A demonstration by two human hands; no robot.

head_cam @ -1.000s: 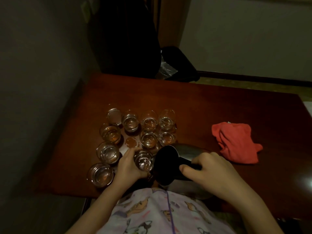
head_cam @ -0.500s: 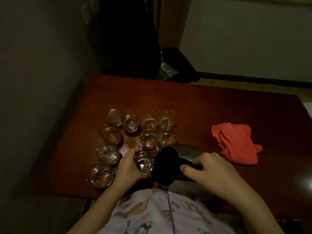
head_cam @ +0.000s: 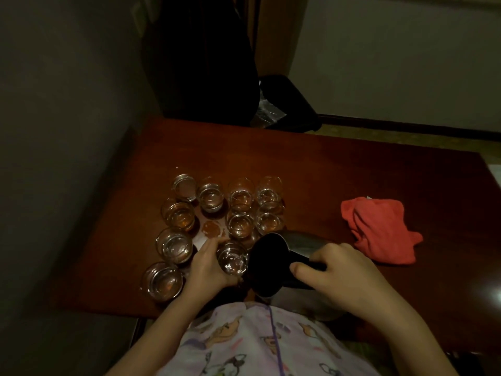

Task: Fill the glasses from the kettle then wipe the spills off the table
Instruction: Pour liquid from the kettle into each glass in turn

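Head view counts ten glasses [head_cam: 208,198] on the dark red table [head_cam: 339,169], one kettle [head_cam: 273,264] and one red cloth [head_cam: 379,232] lying to the right. Left hand [head_cam: 208,264] wraps around the nearest glass [head_cam: 232,258] at the table's near edge. Right hand [head_cam: 341,272] grips the kettle's handle, kettle tipped toward that glass.

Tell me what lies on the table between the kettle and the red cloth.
Nothing: in the head view only bare table shows between the kettle held by the right hand and the red cloth.
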